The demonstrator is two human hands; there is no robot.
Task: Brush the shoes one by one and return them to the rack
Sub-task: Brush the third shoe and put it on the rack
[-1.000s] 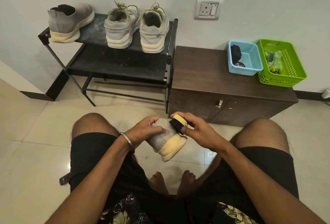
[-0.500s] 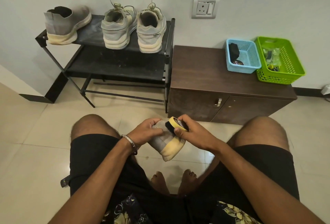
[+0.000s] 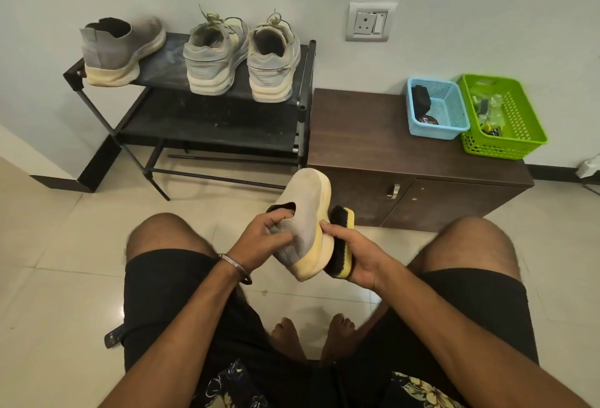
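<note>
He sits low with a grey slip-on shoe (image 3: pixel 305 222) lifted between his knees, toe pointing away. His left hand (image 3: pixel 259 238) grips its collar; his right hand (image 3: pixel 354 255) curls around a yellow-backed brush (image 3: pixel 339 242), bristles against the sole. Three shoes wait on the rack (image 3: pixel 207 121) far left.

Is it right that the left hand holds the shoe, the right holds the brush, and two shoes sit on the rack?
Not quite: the head view shows three shoes on the rack, not two. The left hand holds the shoe, the right hand the brush.
</note>
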